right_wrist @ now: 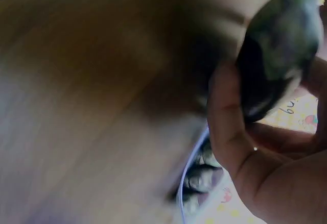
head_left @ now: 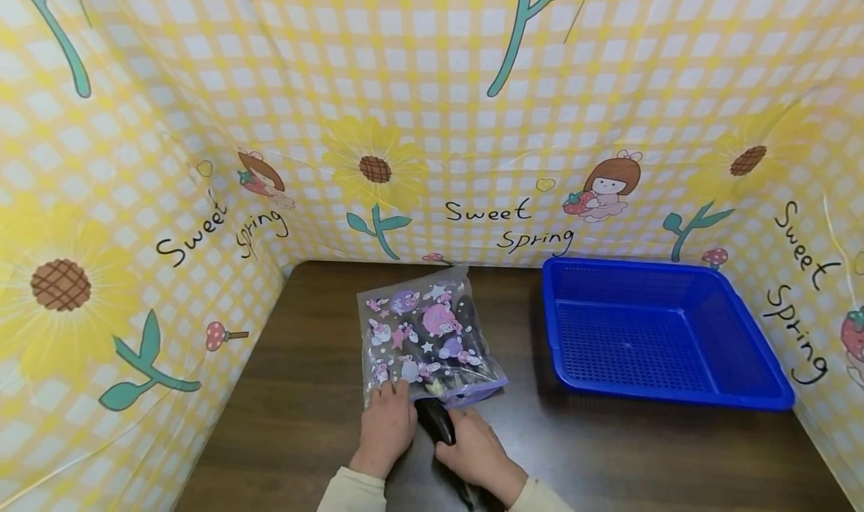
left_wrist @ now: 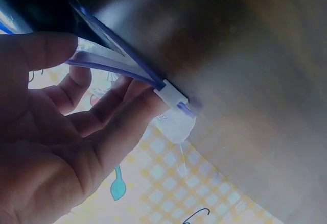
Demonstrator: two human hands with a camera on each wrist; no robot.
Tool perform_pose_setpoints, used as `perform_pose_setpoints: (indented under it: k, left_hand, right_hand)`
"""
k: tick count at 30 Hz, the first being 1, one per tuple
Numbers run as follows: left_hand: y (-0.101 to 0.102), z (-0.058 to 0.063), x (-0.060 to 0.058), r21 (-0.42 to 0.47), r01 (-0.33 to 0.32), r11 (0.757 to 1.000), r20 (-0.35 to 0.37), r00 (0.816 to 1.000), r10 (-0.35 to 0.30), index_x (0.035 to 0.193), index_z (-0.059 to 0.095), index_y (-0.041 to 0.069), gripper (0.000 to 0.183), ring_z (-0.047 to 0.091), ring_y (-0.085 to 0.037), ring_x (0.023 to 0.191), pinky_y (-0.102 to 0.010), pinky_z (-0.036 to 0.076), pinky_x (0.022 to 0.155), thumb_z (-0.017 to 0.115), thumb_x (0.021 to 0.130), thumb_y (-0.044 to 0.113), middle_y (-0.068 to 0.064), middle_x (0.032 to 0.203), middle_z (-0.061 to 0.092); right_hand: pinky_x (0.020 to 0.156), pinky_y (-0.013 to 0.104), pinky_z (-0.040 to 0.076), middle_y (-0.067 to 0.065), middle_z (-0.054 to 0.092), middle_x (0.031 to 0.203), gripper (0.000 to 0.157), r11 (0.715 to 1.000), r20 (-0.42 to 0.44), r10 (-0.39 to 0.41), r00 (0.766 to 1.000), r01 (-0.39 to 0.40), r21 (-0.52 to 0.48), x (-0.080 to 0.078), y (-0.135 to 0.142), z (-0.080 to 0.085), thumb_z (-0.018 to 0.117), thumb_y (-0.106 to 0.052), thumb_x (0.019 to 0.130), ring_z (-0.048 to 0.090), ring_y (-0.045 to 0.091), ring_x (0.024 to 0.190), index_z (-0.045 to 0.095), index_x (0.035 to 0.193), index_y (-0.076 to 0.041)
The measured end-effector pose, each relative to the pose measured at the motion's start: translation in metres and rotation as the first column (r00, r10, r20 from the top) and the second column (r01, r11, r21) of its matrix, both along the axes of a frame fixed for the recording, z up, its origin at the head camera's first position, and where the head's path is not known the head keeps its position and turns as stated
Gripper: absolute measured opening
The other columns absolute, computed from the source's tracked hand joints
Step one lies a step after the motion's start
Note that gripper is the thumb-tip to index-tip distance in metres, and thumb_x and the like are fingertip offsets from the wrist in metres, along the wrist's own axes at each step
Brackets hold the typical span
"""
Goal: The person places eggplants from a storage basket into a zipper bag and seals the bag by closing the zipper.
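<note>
A clear zip bag (head_left: pixel 425 332) printed with pink and purple cartoon figures lies on the table, its purple-edged mouth toward me. My left hand (head_left: pixel 388 426) holds the left side of that mouth; in the left wrist view its fingers (left_wrist: pixel 127 117) curl at the rim near the white slider (left_wrist: pixel 171 94). In my right hand (head_left: pixel 479 448) is a dark eggplant (head_left: pixel 435 420), its far end at the bag's mouth. The right wrist view shows the eggplant's green cap (right_wrist: pixel 291 35) pointing away from the bag. Several more eggplants (right_wrist: pixel 202 178) show inside the bag.
A blue plastic basket (head_left: pixel 628 339) with a perforated bottom stands to the right of the bag on the dark wooden table (head_left: pixel 290 392). Yellow checked cloth (head_left: pixel 432 122) with flower prints rises behind the table and at both sides.
</note>
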State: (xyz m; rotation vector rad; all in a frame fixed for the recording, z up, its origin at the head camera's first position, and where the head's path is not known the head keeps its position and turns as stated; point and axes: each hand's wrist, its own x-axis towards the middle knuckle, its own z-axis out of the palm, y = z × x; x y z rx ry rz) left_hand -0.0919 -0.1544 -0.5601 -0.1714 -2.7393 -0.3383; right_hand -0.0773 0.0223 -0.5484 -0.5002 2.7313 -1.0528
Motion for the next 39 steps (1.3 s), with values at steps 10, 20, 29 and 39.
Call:
perform_pose_setpoints:
  k: [10,20,29,39]
  left_hand:
    - [-0.004,0.003,-0.001,0.007,0.013,1.0,0.006,1.0,-0.013,0.091,0.053,0.001,0.022,0.054,-0.037,0.068,-0.048,0.046,0.046,0.071,0.079,0.007,-0.018,0.081,0.053]
    - [-0.005,0.003,-0.001,-0.004,0.009,1.0,-0.002,1.0,-0.009,0.095,0.056,-0.002,0.026,0.055,-0.037,0.068,-0.048,0.047,0.048,0.072,0.078,0.007,-0.019,0.083,0.054]
    - [-0.008,0.001,0.0,0.005,-0.002,1.0,0.011,1.0,0.002,0.097,0.056,0.0,0.03,0.054,-0.036,0.069,-0.048,0.046,0.045,0.075,0.077,0.008,-0.018,0.083,0.054]
    - [-0.002,-0.001,0.004,0.016,-0.011,1.0,0.088,0.996,0.009,0.099,0.056,0.001,0.027,0.055,-0.036,0.074,-0.048,0.049,0.05,0.072,0.08,0.011,-0.019,0.089,0.055]
  right_hand:
    - [0.052,0.033,0.043,0.002,0.054,0.071,0.033,0.988,0.016,-0.11,0.994,0.112,-0.109,-0.012,-0.015,0.002,0.073,-0.02,0.082,0.05,0.017,0.056,0.05,0.101,-0.008]
    - [0.075,0.046,0.052,0.016,0.062,0.092,0.025,0.993,-0.212,-0.093,0.973,0.106,0.05,-0.017,-0.034,0.004,0.067,-0.012,0.091,0.064,0.033,0.084,0.064,0.11,0.005]
    - [0.058,0.043,0.051,0.012,0.054,0.076,0.015,0.978,-0.371,-0.058,0.927,0.127,0.164,-0.019,-0.043,0.0,0.068,-0.012,0.093,0.059,0.032,0.068,0.065,0.086,0.001]
    - [0.054,0.042,0.049,0.01,0.063,0.083,0.039,0.978,-0.418,-0.029,0.908,0.112,0.175,-0.003,-0.021,0.003,0.079,-0.028,0.087,0.064,0.029,0.07,0.056,0.109,-0.006]
